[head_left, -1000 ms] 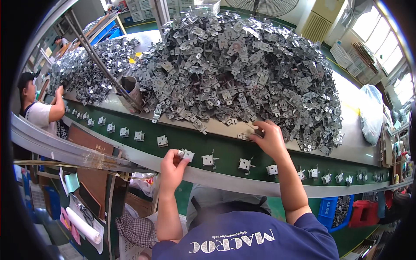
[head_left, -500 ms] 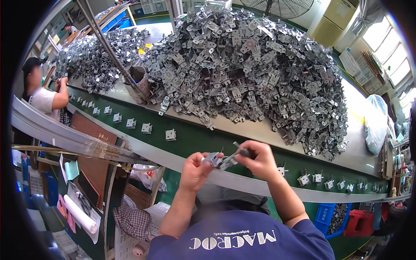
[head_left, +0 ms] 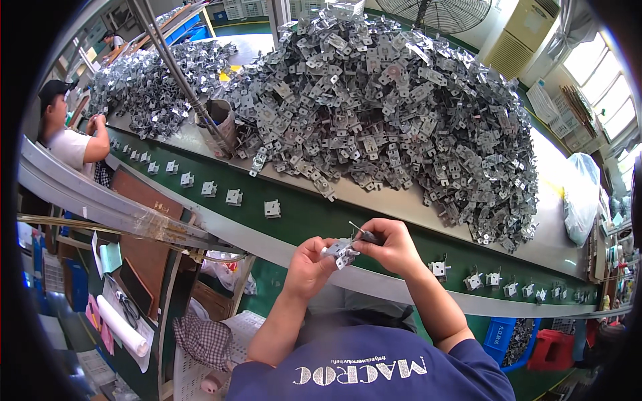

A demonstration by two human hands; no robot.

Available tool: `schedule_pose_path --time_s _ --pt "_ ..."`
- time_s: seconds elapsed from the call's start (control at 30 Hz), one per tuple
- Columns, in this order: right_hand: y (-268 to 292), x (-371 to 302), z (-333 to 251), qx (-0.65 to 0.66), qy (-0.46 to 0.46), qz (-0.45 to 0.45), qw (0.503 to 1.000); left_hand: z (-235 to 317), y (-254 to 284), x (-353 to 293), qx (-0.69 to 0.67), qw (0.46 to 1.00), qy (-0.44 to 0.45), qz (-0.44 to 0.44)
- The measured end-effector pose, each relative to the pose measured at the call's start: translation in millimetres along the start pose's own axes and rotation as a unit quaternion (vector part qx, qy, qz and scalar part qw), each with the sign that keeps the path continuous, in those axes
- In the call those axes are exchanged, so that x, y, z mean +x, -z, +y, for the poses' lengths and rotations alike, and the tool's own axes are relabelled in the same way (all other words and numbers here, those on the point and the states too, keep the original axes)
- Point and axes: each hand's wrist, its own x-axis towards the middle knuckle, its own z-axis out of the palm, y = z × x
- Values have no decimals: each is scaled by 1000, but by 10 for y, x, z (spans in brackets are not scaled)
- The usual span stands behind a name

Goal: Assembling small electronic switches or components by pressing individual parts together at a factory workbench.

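My left hand (head_left: 309,269) is closed around a small silvery metal bracket assembly (head_left: 340,252), held just above the near edge of the conveyor belt. Right beside it, my right hand (head_left: 391,247) is closed on a dark-handled tool (head_left: 372,238). A thin rod sticks out up and to the left from between my right fingers. My right fingertips meet the bracket assembly at its right side. How its plates fit together is too small to tell.
Beyond the green belt (head_left: 304,217) rises a large heap of metal brackets (head_left: 394,107). Boxy metal parts (head_left: 272,209) stand in a row along the belt on both sides. A grey post leans near a round container (head_left: 221,127). A co-worker (head_left: 70,137) sits at far left.
My right hand has come down and left against the left hand's part. The flat metal piece seen between my hands now sits with the bracket assembly. The view has shifted slightly.
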Motion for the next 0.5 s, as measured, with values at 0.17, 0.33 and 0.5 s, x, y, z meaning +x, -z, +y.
schedule_pose_path --time_s 0.17,0.33,0.5 --pt "-77 -99 -42 -43 42 29 998 -44 38 4 9 1000 -3 9" --pt "-5 -113 11 -96 52 49 993 -6 33 20 116 993 -2 37" --pt "-61 -168 -117 -145 209 134 958 17 25 44 -12 999 -4 41"
